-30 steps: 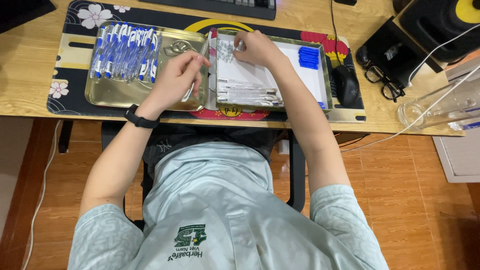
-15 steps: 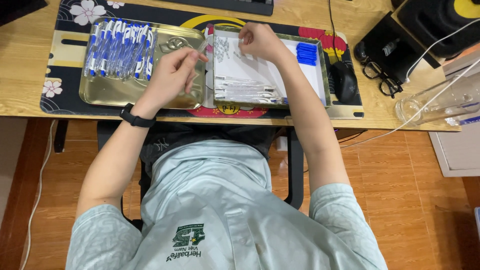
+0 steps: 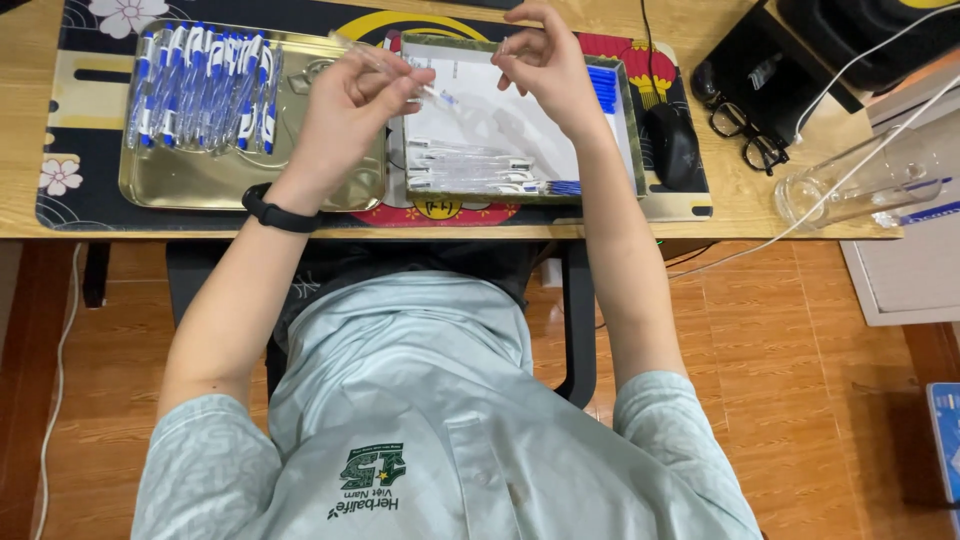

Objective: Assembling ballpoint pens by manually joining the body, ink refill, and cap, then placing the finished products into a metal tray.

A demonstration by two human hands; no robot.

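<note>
Two bare hands work above the desk's near edge. The left hand [image 3: 345, 100], with a black wristband [image 3: 272, 212], pinches a clear pen barrel [image 3: 400, 75] between thumb and fingertips, holding it over the seam between the gold tray [image 3: 200, 185] and the white-lined tray [image 3: 520, 120]. The right hand [image 3: 540, 60] hovers over the white-lined tray's far edge, fingers curled; whether they grip anything I cannot tell. Assembled blue-and-white pens [image 3: 200, 85] lie in the gold tray's far left corner; a computer mouse [image 3: 672, 145] sits just beside the white-lined tray.
</note>
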